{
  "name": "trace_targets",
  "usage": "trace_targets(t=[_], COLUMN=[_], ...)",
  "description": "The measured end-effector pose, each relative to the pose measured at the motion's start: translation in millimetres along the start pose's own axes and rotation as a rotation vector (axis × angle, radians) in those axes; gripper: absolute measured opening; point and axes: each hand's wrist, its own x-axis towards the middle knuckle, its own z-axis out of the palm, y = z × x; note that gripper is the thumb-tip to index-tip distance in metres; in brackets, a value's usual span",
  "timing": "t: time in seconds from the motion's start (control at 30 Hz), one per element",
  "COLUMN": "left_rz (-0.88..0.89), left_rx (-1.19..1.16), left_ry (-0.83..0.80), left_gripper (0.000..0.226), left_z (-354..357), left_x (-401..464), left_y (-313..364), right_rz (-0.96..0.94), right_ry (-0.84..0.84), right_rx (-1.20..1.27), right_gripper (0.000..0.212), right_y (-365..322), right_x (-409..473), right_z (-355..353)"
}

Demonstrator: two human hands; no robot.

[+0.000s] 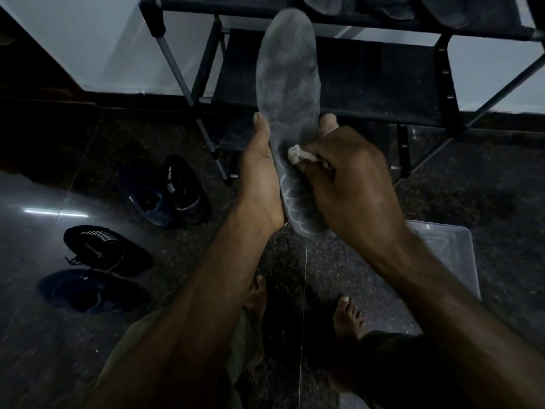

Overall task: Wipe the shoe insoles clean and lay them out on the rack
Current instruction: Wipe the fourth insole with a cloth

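Against the pale wall ahead of me stands the black fabric-shelved shoe rack with grey metal poles [383,69], and on its top tier I can make out other grey insoles [321,4] lying at the upper edge of the view. Below it spreads the dark speckled stone floor [324,261], glossy on the left. To my lower right sits a clear plastic tub [451,255], partly hidden behind my right forearm. On the left of the floor lie two pairs of dark sneakers with white stripes: one pair [168,193] close to the rack's leg, the other pair [97,267] nearer to me. My bare feet [348,317] show between my forearms. Held up in front of the rack, toe end pointing away from me, is the long grey foam insole with a scalloped heel pattern [287,75]. My left hand [259,175] cradles it along its left edge, thumb laid on that edge and fingers curled behind, with a fingertip showing at the right edge. My right hand [348,178] is closed around a small crumpled off-white cloth [298,154], which it presses onto the insole's middle.
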Motion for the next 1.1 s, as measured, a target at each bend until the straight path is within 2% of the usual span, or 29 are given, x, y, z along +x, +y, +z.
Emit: trace_targets(t=[0.1, 0.3, 0.4, 0.53, 0.6, 0.77, 0.83, 1.0, 1.1], left_rz=[0.036, 0.02, 0.061, 0.062, 0.056, 0.017, 0.004, 0.021, 0.026], left_rx=[-0.002, 0.125, 0.114, 0.108, 0.112, 0.141, 0.165, 0.116, 0.134], left_ry=[0.021, 0.004, 0.037, 0.062, 0.089, 0.064, 0.067, 0.099, 0.103], left_gripper=[0.075, 0.072, 0.063, 0.069, 0.066, 0.059, 0.055, 0.058, 0.061], left_z=[-2, -1, -4, -6, -5, 0, 1, -3, -3], left_x=[1, 2, 1, 0, 0, -1, -2, -2, -3], left_y=[1, -5, -7, -3, -2, -9, -11, -4, -3], right_rz=[-0.012, 0.042, 0.047, -0.005, -0.04, 0.004, 0.012, -0.172, -0.209], right_ry=[-0.049, 0.095, -0.003, -0.208, -0.234, 0.026, 0.059, -0.206, -0.23], right_rx=[0.053, -0.015, 0.081, 0.216, 0.226, 0.131, 0.109, 0.137, 0.113], right_gripper=[0.015, 0.021, 0.017, 0.014, 0.016, 0.018, 0.018, 0.017, 0.017], right_y=[-2, 14, 10, 8, 12, 16, 18, 14, 14], right_x=[1, 8, 4, 7, 9, 9, 9, 9, 10], right_z=[0, -7, -3, -7, -10, -6, -4, -9, -11])
